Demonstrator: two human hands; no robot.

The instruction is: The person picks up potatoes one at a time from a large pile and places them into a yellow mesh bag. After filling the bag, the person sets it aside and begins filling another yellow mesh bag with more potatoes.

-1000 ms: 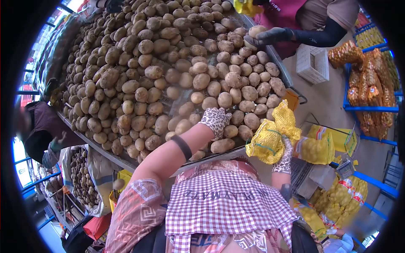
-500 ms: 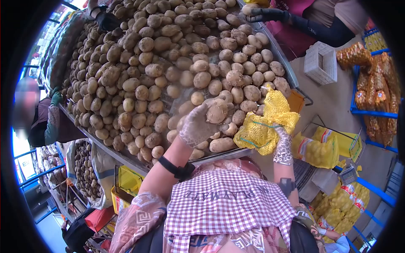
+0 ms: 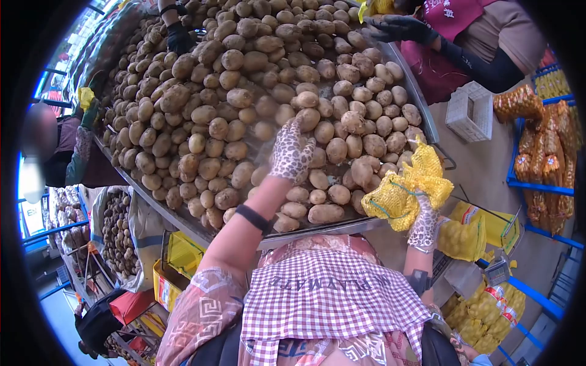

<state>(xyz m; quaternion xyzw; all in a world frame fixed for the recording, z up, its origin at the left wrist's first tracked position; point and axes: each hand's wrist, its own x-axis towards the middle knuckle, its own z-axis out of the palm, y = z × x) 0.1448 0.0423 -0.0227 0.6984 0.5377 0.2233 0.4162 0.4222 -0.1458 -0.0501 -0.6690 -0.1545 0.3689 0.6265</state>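
Note:
A wide metal-edged table [image 3: 360,227] is heaped with potatoes [image 3: 204,114]. My left hand [image 3: 292,151], in a leopard-print glove, reaches over the middle of the heap. Its fingertips point at a potato [image 3: 308,118] just beyond them; whether they touch it is unclear. The fingers are slightly spread, and nothing shows in them. At the table's near right edge, my right hand [image 3: 424,224], gloved alike, grips a yellow mesh bag [image 3: 412,186] from below. The bag is bunched up over the potatoes.
Dark-gloved hands of a co-worker [image 3: 403,28] are at the upper right. Another dark-gloved hand [image 3: 179,38] reaches in at the upper left, and a person stands at the left edge. A white crate [image 3: 469,113] and filled yellow net bags [image 3: 488,314] lie right.
My left hand has let go of a large potato and moved up over the heap. My right hand and the mesh bag appear farther right as the view has shifted.

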